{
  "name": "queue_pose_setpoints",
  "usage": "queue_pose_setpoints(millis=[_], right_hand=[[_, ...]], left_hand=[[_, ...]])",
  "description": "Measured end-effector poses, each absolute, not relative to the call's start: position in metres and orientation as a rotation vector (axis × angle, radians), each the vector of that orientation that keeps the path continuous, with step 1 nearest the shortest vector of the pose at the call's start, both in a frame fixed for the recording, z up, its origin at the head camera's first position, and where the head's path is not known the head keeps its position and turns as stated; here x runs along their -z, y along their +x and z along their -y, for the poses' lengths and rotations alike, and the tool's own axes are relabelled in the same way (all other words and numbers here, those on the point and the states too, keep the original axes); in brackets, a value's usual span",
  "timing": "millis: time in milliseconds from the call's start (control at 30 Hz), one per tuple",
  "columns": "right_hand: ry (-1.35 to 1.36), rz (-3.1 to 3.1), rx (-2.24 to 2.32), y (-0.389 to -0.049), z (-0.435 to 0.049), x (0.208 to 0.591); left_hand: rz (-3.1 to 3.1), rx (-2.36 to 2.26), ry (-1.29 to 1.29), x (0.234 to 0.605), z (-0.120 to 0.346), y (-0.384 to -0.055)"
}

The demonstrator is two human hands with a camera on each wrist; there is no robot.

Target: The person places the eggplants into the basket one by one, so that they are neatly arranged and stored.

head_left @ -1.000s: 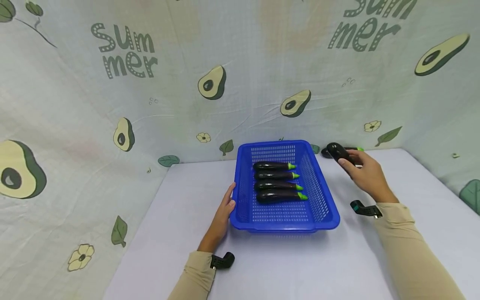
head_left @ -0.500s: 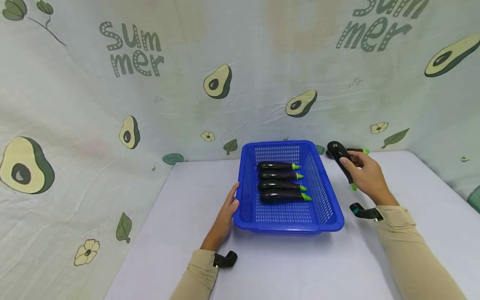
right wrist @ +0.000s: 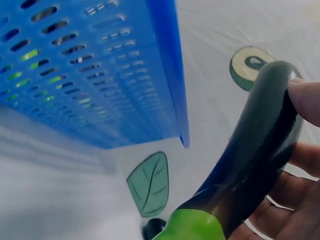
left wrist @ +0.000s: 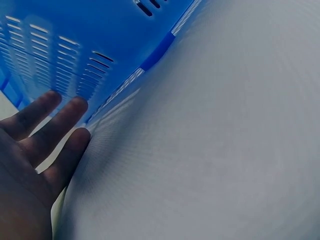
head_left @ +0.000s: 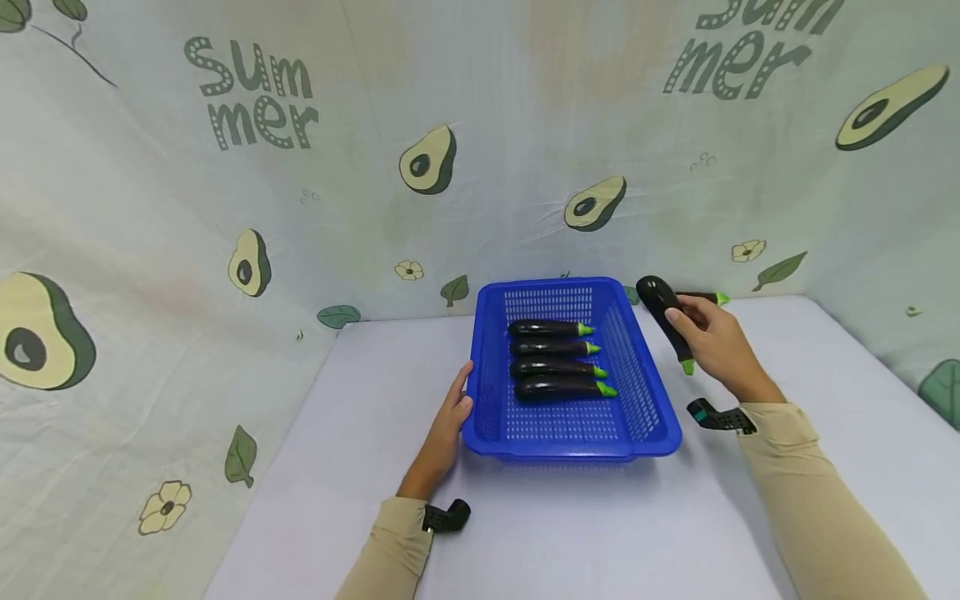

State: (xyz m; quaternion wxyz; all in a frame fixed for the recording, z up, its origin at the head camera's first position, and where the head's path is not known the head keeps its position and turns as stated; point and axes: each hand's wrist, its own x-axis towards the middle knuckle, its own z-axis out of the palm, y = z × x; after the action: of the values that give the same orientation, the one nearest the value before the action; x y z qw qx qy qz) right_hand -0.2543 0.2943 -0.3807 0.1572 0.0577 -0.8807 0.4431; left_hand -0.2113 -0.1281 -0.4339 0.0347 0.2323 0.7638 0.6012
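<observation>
A blue perforated plastic basket (head_left: 564,451) stands on the white table. Inside it, several dark eggplants (head_left: 555,388) lie in a stack of rows, green stems to the right. My left hand (head_left: 444,425) rests against the basket's left side; the left wrist view shows its fingers (left wrist: 65,120) extended along the slotted wall. Beyond the basket's right rim, my right hand (head_left: 718,346) holds an eggplant (head_left: 663,310) between thumb and fingers, tilted with its green stem downward. In the right wrist view this eggplant (right wrist: 250,145) shows almost whole, its stem end nearest the camera.
Another eggplant (head_left: 705,296) lies at the table's back edge, partly hidden behind my right hand and the held one. A patterned cloth (head_left: 510,150) hangs right behind the table (head_left: 360,400). Bands with small black devices (head_left: 447,517) sit on both wrists.
The held eggplant has swung from pointing away to hanging stem-down, its stem coming into sight. My right hand has shifted slightly left towards the basket. The left hand stays at the basket.
</observation>
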Motion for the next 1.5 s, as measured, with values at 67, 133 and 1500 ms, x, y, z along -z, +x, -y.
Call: queue_pose_setpoints(millis=[67,133,1500], right_hand=[[0.191,2.51,-1.265,-0.256,-0.291,0.377],[0.198,2.497,-1.256,-0.257,-0.29,0.375],[0.485,2.675,-1.118,-0.23,-0.258,0.332]], left_hand=[[-2.359,-1.85,0.716,0.431,0.128,-0.213],[-2.344,-1.866,0.722,0.43,0.128,-0.215],[-2.302,-1.93,0.702,0.452,0.13,-0.224]])
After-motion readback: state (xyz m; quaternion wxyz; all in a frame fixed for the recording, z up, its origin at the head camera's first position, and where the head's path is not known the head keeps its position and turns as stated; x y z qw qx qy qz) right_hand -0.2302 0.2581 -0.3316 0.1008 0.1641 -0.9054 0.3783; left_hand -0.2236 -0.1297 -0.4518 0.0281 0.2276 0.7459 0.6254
